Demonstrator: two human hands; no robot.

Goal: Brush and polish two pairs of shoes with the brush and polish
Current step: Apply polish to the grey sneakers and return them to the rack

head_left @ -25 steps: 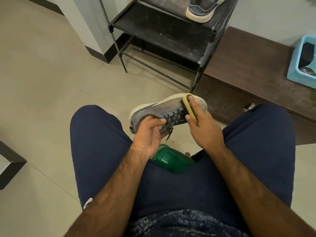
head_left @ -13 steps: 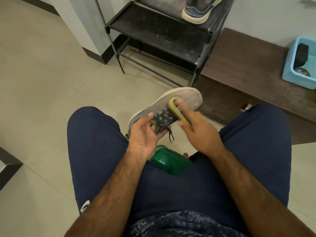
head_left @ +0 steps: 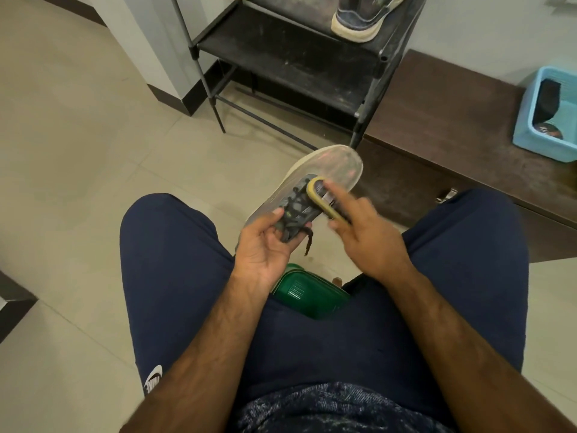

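Observation:
A grey sneaker (head_left: 331, 170) with dark laces is held above my knees, toe pointing up and to the right, its pale sole rim showing. My left hand (head_left: 265, 248) grips it at the heel and lace end. My right hand (head_left: 365, 235) holds a yellow-backed brush (head_left: 321, 198) against the upper beside the laces, index finger stretched along the brush back. A second dark sneaker (head_left: 362, 17) stands on the top shelf of the rack. A round polish tin (head_left: 549, 131) lies in the blue basket.
A black metal shoe rack (head_left: 281, 54) stands ahead by the wall. A dark wooden bench (head_left: 452, 120) to the right carries a blue basket (head_left: 530, 142). A green plastic stool (head_left: 309, 292) shows between my legs. Beige floor tiles spread to the left.
The sneaker has turned from lying sideways to toe up and right. My right hand has drawn the brush from the toe end back toward the laces.

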